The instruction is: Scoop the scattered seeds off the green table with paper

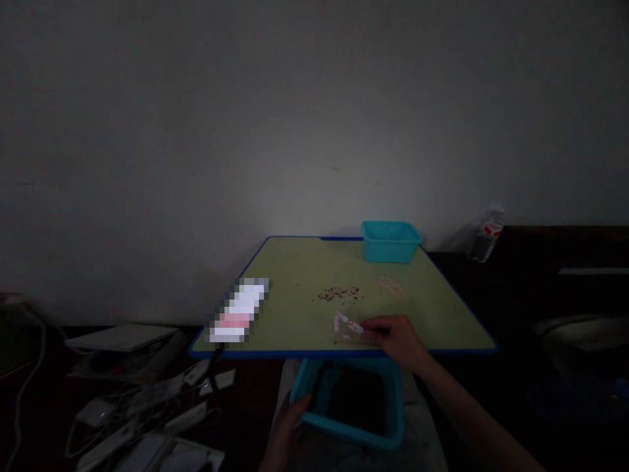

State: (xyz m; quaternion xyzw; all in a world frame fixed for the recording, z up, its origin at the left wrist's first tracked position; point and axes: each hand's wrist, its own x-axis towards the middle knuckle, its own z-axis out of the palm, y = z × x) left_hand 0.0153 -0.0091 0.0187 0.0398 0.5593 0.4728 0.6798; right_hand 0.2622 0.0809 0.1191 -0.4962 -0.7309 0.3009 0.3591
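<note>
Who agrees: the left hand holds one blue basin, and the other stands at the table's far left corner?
No: the head view shows the other basin at the far right corner of the table. The left hand holds one basin.

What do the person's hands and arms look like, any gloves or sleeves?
The ungloved right hand joins a bare forearm, with no sleeve or watch visible. The left hand looks ungloved too; it's too dim to tell rings or markings.
</note>
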